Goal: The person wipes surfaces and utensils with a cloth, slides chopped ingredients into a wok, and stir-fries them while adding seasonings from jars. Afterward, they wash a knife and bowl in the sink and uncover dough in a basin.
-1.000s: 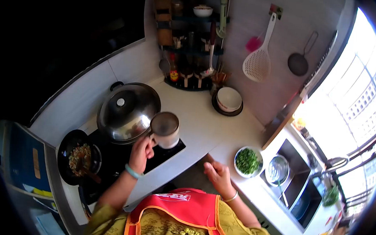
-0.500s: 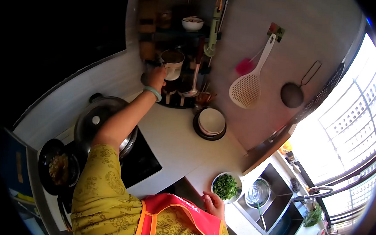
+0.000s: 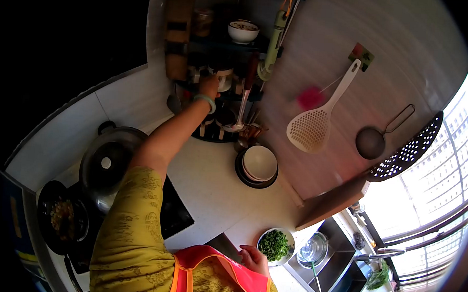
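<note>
My left hand, with a pale green bangle on its wrist, is closed on a clear canister with pale contents. The canister is at the middle level of the dark corner rack, among other jars. My fingers partly hide it. My right hand is in front of my red apron, beside a white bowl of chopped greens. Its fingers are loosely bent and slightly apart, with nothing visible in them.
A lidded pot and a black pan with food are on the stove at left. Stacked bowls stand on the counter. A ladle hangs before the rack. The sink holds a glass bowl.
My left hand has moved the canister back and up onto the rack's middle level, in among the jars. My right hand stays beside the bowl of greens. The view has shifted slightly.
</note>
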Available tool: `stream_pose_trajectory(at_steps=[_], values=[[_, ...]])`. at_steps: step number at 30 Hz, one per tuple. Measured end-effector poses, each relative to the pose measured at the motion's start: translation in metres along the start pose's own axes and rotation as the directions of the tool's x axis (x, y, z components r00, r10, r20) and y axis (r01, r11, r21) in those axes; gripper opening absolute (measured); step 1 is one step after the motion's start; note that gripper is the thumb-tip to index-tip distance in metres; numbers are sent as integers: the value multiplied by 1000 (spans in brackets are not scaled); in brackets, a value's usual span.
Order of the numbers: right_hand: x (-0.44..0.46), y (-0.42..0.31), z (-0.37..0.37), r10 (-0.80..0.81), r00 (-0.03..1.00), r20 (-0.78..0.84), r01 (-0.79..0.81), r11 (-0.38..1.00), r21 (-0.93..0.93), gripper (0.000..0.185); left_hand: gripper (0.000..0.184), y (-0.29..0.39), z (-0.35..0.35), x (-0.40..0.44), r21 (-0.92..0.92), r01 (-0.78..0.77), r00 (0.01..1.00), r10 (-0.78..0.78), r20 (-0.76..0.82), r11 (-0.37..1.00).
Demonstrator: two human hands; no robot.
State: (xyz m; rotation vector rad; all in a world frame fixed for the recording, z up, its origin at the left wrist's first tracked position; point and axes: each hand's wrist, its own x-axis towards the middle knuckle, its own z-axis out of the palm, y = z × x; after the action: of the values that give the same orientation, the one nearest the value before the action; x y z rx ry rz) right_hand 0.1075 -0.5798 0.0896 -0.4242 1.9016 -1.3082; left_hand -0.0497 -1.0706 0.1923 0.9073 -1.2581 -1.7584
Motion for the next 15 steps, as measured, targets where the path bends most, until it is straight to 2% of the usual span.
stream_pose_trajectory(at_steps=[4, 7, 9, 10, 11, 12, 13, 15], values=[[3, 8, -2, -22, 1000, -14, 21, 999, -50, 25, 22, -11, 2, 20, 44, 99, 995, -99, 0, 994], [2, 10, -4, -36, 999, -30, 34, 996, -82, 24, 25, -20, -2, 18, 55, 56, 998, -55, -19, 997], [2, 13, -3, -6, 1000, -15, 5, 997, -80, 24, 30, -7, -7, -5, 252, -37, 998, 21, 65, 967], [2, 15, -3, -5, 1000, -11, 4, 997, -78, 24, 30, -23, -12, 8, 256, -36, 998, 21, 62, 966], [3, 18, -3, -3, 1000, 0, 3, 997, -79, 24, 29, -51, -16, 32, 339, -200, 976, 215, -8, 919], [3, 19, -2, -2, 1000, 9, 3, 997, -79, 24, 30, -53, -17, 30, 428, -345, 912, 406, -57, 835], [3, 18, -2, -1, 1000, 10, 2, 997, -75, 24, 30, -56, -20, 27, 431, -346, 912, 407, -55, 833], [3, 14, -2, 4, 1000, 20, -3, 998, -68, 24, 31, -26, -19, -27, 552, -494, 825, 563, 52, 672]])
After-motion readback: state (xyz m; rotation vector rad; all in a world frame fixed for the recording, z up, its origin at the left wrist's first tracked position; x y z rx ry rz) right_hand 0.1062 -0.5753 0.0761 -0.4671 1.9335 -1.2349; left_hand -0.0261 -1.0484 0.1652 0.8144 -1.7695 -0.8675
